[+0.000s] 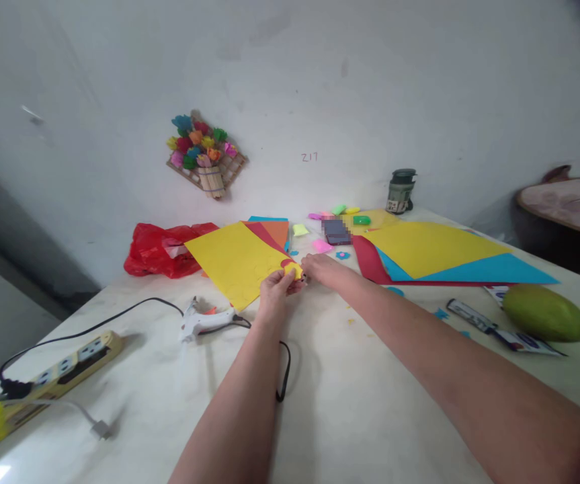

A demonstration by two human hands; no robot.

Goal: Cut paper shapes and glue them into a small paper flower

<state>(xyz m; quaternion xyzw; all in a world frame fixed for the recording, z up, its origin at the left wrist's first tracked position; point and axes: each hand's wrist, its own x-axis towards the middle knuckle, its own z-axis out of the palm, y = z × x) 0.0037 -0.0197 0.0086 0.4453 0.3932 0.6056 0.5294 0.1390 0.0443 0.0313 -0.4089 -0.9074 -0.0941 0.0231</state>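
My left hand (280, 286) is closed on a small yellow cut-out (294, 270), pinched between thumb and fingers. Right beside it, my right hand (320, 267) has its fingers drawn together at the edge of the piece; a small dark bit shows at the fingertips, too small to name. A large yellow sheet (234, 259) with faint drawn outlines lies just left of and behind my hands. Nearby on the table are a pink piece (322, 246) and a small blue flower cut-out (343, 255).
A white glue gun (206, 321) with a black cord lies left, near a power strip (68, 370). A red plastic bag (161, 252) is behind. Yellow sheets (435, 247), blue sheets (496, 269), a phone (337, 232), a green fruit (544, 313), tubes (471, 316) and a bottle (400, 191) are right.
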